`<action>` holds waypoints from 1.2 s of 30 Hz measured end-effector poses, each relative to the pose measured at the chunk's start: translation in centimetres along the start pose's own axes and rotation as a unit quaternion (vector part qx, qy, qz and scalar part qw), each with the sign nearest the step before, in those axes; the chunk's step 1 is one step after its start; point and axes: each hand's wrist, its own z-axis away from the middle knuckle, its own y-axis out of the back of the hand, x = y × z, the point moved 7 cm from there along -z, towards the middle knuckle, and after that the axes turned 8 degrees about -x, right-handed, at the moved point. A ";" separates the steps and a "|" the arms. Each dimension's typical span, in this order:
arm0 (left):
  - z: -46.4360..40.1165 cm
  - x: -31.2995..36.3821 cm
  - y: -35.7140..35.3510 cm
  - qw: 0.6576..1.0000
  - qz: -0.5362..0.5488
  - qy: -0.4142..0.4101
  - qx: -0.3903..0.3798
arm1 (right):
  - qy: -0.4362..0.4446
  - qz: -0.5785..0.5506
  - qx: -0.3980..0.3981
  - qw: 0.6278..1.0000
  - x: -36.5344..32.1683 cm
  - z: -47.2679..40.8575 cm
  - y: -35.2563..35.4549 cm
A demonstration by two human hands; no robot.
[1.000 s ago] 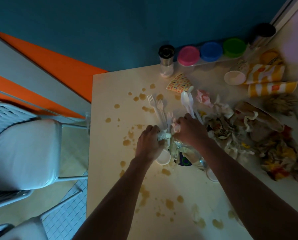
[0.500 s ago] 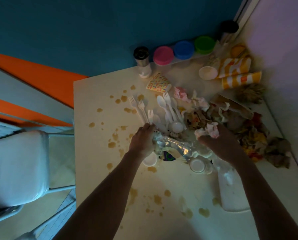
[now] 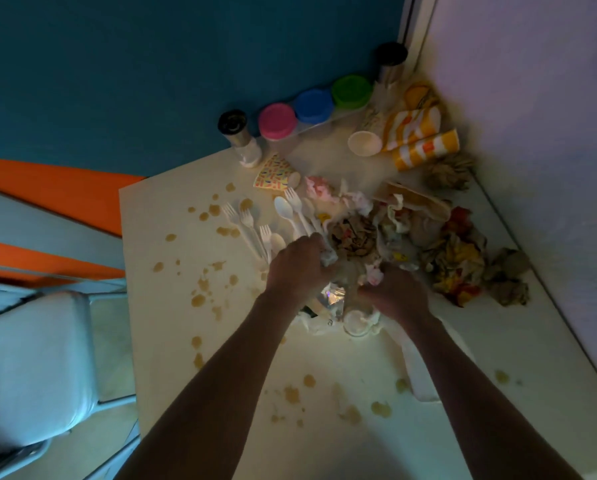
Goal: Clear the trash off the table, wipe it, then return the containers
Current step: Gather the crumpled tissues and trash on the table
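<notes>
Currently crumpled napkins (image 3: 328, 256) are gripped by left hand (image 3: 295, 268), more (image 3: 375, 276) by right hand (image 3: 394, 297); forks (image 3: 246, 223) left of them could be knocked off the table (image 3: 172, 306).

Forks (image 3: 246, 221) lie left of the trash pile (image 3: 425, 244) on the table (image 3: 172, 341).

The table (image 3: 172, 341) at the centre of the frame looks smooth and matt, a pale laminate blotched with brown liquid stains (image 3: 198, 300). The forks (image 3: 246, 220) and spoon (image 3: 283, 206) are white plastic with a slight sheen. Right of centre, the trash heap (image 3: 428, 244) is crumpled paper, rough and creased. The striped cups (image 3: 425, 148) at upper right look like coated paper. Three lids (image 3: 314, 107) are smooth coloured plastic. The shaker (image 3: 238, 136) at upper centre has a shiny metallic body. Below the hands lies glossy, crinkled clear film (image 3: 335, 299).
</notes>
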 end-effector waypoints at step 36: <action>5.1 0.4 0.4 0.965 0.206 0.118 0.115 | 0.182 -0.352 -0.022 0.918 2.6 5.7 6.0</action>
